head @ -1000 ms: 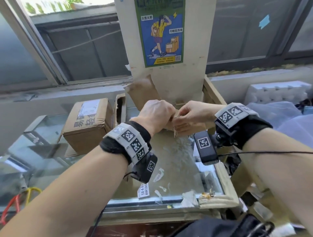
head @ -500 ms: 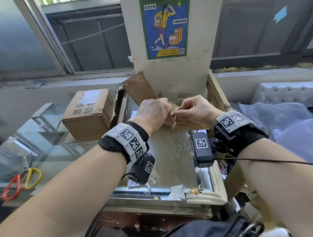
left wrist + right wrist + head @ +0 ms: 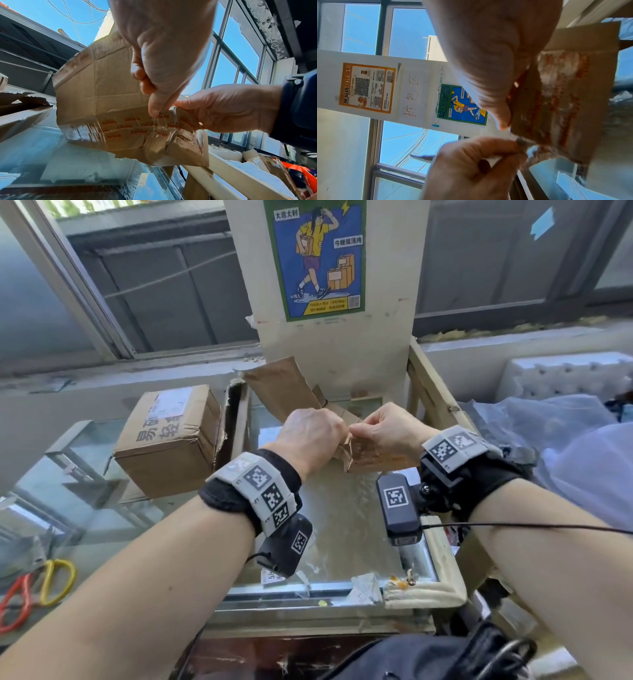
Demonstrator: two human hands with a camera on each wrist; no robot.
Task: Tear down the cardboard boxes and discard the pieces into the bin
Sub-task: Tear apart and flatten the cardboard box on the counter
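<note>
Both hands meet over the glass worktop [image 3: 346,529], centre of the head view. Left hand [image 3: 310,441] pinches the upper edge of a flattened cardboard piece [image 3: 109,94]; right hand [image 3: 385,431] pinches the same edge just at 3 o'clock of it, thumbs touching. Clear tape with red print [image 3: 137,125] covers the piece's lower band; whether a tear has opened is unclear. A sealed cardboard box [image 3: 168,436] sits at 9 o'clock. Scissors [image 3: 37,590] lie at 8 o'clock.
</note>
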